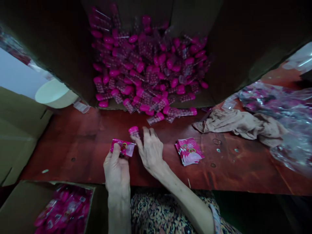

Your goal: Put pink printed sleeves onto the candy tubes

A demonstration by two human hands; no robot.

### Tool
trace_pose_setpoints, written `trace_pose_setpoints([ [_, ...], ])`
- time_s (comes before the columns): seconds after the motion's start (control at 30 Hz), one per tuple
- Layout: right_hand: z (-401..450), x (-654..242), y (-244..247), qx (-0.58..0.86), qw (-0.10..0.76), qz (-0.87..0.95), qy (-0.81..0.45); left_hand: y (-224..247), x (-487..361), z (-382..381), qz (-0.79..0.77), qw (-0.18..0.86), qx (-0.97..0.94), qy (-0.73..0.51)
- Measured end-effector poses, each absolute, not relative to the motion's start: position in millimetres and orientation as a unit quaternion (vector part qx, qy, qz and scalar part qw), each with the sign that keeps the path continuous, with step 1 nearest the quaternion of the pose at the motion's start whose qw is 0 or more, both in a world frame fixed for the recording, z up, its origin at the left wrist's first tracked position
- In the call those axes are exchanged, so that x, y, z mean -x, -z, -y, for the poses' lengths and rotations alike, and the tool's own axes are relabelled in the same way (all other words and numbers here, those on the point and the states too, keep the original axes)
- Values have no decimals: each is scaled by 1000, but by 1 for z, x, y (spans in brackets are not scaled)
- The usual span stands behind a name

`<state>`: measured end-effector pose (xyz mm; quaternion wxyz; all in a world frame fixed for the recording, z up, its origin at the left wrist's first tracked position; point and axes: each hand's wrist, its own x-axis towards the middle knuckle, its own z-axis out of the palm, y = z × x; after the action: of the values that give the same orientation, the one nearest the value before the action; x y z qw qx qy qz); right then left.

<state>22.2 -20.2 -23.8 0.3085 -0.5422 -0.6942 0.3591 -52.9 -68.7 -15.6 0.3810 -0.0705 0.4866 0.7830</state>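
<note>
My left hand (116,169) holds a pink printed sachet (123,148) upright, with the thumb across its face. Beside it, my right hand (150,152) has its fingers spread around a clear tube with a pink cap (134,131), and the thumb side touches the tube's lower end. Several similar pink-capped tubes filled with pink beads lie heaped in a cardboard box (146,61) straight ahead, and one loose tube (155,118) rests at the box's front. A small stack of pink sachets (190,151) lies on the table to the right of my right hand.
The reddish-brown wooden table (68,152) runs across the view. On its right are a crumpled beige cloth (240,125) and a clear plastic bag (292,110) of printed film. A cardboard box of pink sachets (64,208) sits low at the left, and a white bowl (55,94) stands beyond the table.
</note>
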Motion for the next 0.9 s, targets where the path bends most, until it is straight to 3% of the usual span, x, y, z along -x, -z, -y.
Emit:
trace_pose_setpoints([
  [0.27, 25, -38, 24, 531, 280, 709, -370, 11, 64, 66, -457, 385, 127, -792],
  [0.47, 51, -62, 10, 517, 381, 603, -474, 13, 55, 60, -446, 392, 129, -794],
  [0.9, 53, -73, 15, 502, 421, 657, -375, 15, 22, 51, -472, 427, 27, -770],
])
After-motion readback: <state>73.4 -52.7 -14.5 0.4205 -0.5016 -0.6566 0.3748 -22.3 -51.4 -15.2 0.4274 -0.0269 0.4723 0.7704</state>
